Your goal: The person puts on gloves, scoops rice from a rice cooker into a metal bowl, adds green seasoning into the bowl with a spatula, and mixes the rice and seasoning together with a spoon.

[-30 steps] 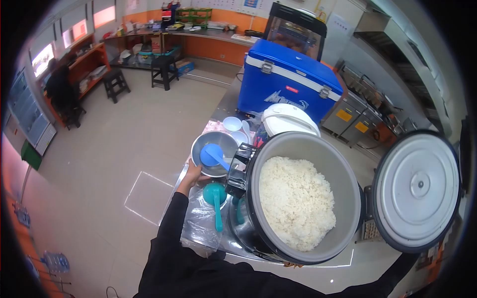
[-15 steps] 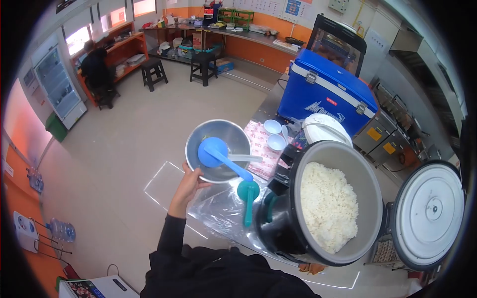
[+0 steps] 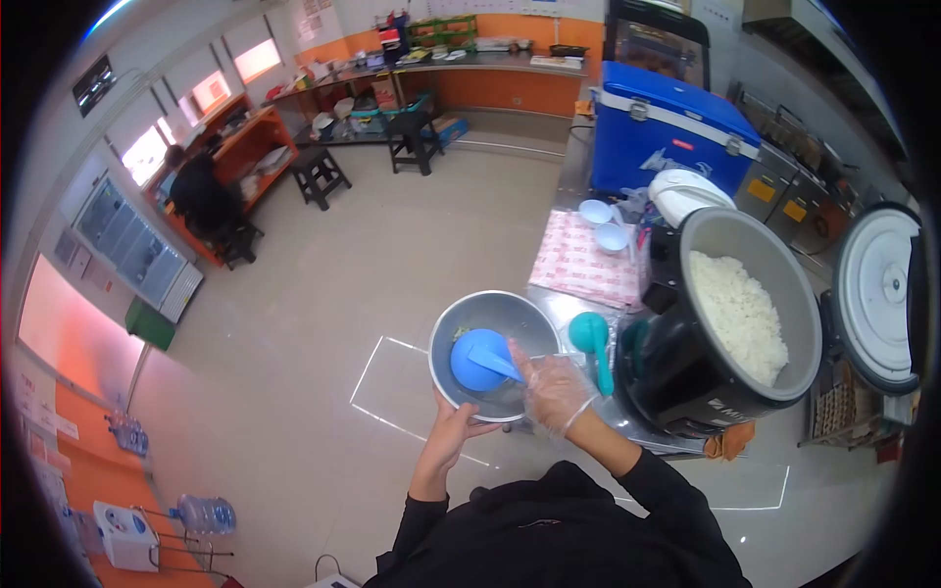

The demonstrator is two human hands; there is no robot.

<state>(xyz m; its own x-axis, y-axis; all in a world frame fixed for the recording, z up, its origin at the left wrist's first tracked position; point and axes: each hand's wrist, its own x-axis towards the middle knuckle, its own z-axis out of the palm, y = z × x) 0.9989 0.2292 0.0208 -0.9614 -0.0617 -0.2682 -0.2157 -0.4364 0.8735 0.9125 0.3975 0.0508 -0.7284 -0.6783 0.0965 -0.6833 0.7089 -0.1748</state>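
My left hand (image 3: 456,431) grips the near side of a metal mixing bowl (image 3: 526,318), tilted toward me beside the table. In the bowl lies a blue rice scoop (image 3: 478,361), its round head facing up. My right hand (image 3: 559,392), in a clear plastic glove, is closed around the end of the scoop's handle, over the bowl's right rim. Some small greenish bits show on the bowl's inner wall. Right of my gloved hand a teal rice scoop (image 3: 590,338) rests on the table. Beyond it stands a black rice cooker (image 3: 676,372) holding white rice (image 3: 735,318).
The cooker's lid (image 3: 887,284) hangs open on the right. Two pale blue scoops (image 3: 610,238) lie on printed pink-and-white paper (image 3: 583,265). Behind them are a white lidded container (image 3: 686,196) and a blue cooler box (image 3: 676,132). A person (image 3: 201,196) sits far left.
My gloved right hand has come into view and taken hold of the blue scoop's handle. The view has shifted, with the bowl now lower and farther right. A whitish handle in the bowl no longer shows.
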